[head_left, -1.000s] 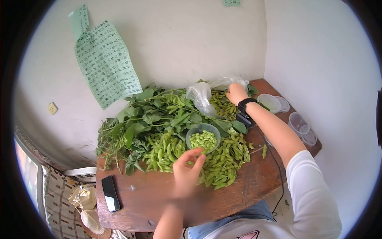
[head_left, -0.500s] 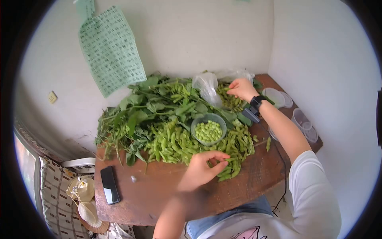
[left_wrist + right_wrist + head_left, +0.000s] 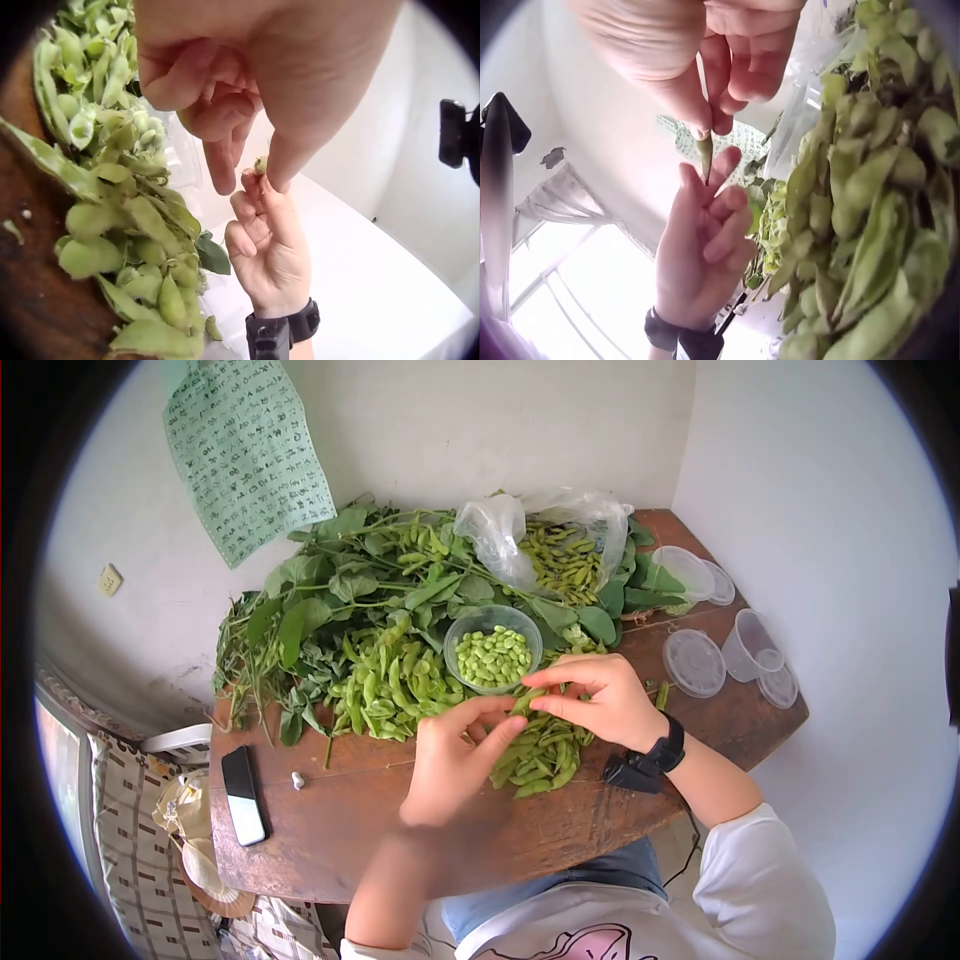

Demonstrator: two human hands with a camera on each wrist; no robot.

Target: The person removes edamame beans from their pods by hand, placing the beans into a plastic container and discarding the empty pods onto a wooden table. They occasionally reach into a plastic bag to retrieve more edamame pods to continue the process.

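Note:
My right hand (image 3: 615,700) pinches a green soybean pod (image 3: 706,150) between thumb and fingertips, its thin tip pointing at the other hand. Facing it, my left hand (image 3: 450,755) has thumb and forefinger parted on either side of the pod's tip, the other fingers loosely bent. Both hands are above a heap of pods (image 3: 545,760). Just beyond them stands a clear plastic bowl (image 3: 449,640) holding shelled green beans (image 3: 493,656). More pods (image 3: 390,690) are piled left of the bowl.
Leafy soybean stalks (image 3: 330,585) spread across the back. A clear plastic bag (image 3: 497,538) with pods lies behind the bowl. Lids (image 3: 694,663) and a plastic tub (image 3: 742,647) are at the right. A phone (image 3: 243,797) and a small white object (image 3: 298,781) lie on the wooden table (image 3: 330,830).
My right hand has come from the bag at the back to the front with a pod. The left hand has met it near the front heap of pods.

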